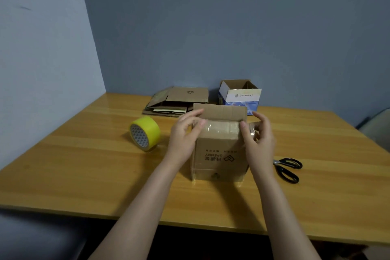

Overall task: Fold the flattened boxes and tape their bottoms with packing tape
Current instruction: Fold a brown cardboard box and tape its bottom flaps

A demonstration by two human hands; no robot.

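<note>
A brown cardboard box [219,154] on a wooden counter [84,175] — left hand [185,133] pinches clear packing tape [221,127] across its top, right hand [259,137] grips the other end.

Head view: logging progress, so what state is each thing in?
brown box: folded, clear tape across top, rear flap raised.
left hand: pinching box's upper left edge.
right hand: pinching clear tape's right end.
yellow tape roll: idle, unheld.
scissors: lying unheld.
flattened boxes: stacked flat.
blue-and-white box: upright, top open.
</note>
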